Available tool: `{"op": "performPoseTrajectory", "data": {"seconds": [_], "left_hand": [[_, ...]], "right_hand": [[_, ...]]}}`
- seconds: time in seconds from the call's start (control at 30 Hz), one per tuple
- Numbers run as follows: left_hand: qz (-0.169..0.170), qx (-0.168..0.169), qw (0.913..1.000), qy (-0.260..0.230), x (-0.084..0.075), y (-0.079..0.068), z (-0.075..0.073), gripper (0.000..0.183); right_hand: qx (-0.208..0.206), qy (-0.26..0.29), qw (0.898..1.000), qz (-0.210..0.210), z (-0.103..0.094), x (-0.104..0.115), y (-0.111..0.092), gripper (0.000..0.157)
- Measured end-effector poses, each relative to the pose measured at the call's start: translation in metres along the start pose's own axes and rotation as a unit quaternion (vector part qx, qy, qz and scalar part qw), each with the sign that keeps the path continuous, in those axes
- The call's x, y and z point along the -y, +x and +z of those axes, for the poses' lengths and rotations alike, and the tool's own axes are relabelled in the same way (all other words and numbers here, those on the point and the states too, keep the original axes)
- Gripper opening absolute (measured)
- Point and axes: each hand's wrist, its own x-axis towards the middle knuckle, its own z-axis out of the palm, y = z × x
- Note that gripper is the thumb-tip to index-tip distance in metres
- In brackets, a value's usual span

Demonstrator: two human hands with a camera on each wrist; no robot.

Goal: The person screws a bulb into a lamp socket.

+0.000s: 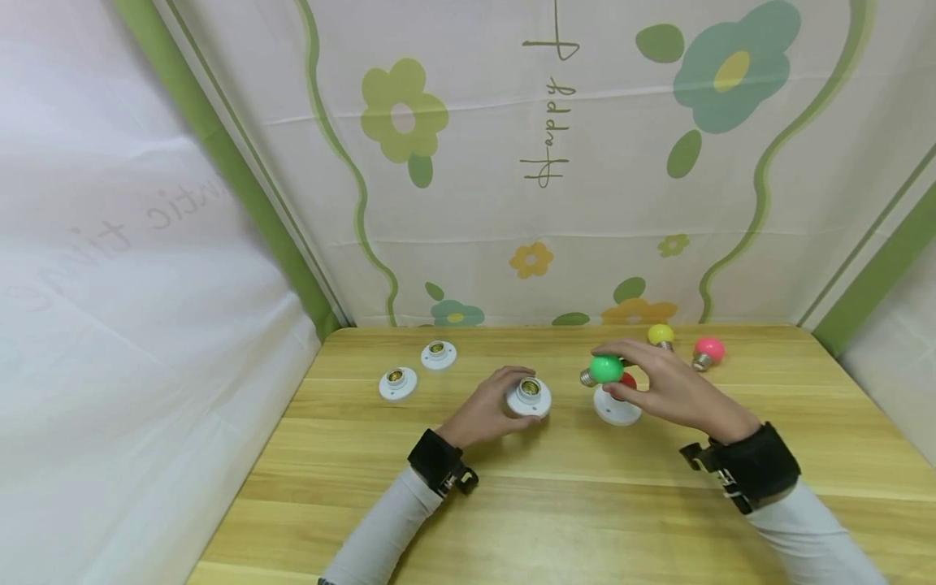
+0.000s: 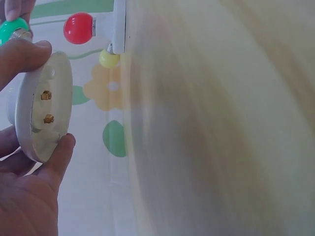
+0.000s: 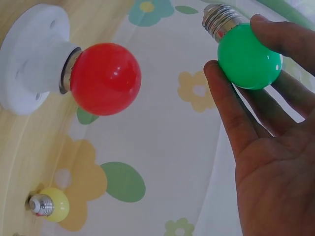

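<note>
My left hand (image 1: 486,409) grips a round white lamp socket (image 1: 530,398) by its rim. In the left wrist view the base of this socket (image 2: 54,105) is off the table, its underside showing two brass screws. Between thumb and fingers, my right hand (image 1: 676,386) pinches a green light bulb (image 1: 606,369); its metal screw end points left, toward the held socket and apart from it. Just behind the right hand's fingers, a red bulb (image 3: 106,78) sits in another white socket (image 1: 617,408) on the table.
Two more white sockets, one nearer (image 1: 398,384) and one farther (image 1: 439,355), lie at the back left of the wooden table (image 1: 556,504). A yellow bulb (image 1: 661,334) and a pink bulb (image 1: 708,353) lie at the back right. A flowered curtain (image 1: 468,203) hangs behind.
</note>
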Motion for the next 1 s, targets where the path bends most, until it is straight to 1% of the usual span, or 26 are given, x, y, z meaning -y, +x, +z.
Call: {"op": "performPoseTrajectory", "data": {"seconds": [0.2,0.4,0.57,0.77,1.0], "left_hand": [[0.003,0.007,1.0000,-0.002,-0.002,0.001,0.001,0.069],[0.006,0.011,0.9999,-0.009,0.000,0.002,0.004,0.070],[0.020,0.011,0.9997,-0.008,0.001,0.002,0.006,0.071],[0.030,0.013,0.9993,-0.017,-0.002,0.003,0.006,0.070],[0.051,0.008,0.9985,-0.018,-0.006,0.004,0.008,0.069]], "right_hand": [[-0.002,-0.001,1.000,-0.021,0.003,0.001,0.005,0.054],[-0.003,0.011,0.999,-0.035,0.005,0.004,0.010,0.052],[-0.004,0.027,0.998,-0.049,0.006,0.007,0.014,0.055],[-0.008,0.033,0.997,-0.063,0.010,0.008,0.019,0.058],[-0.008,0.038,0.996,-0.080,0.013,0.013,0.024,0.054]]}}
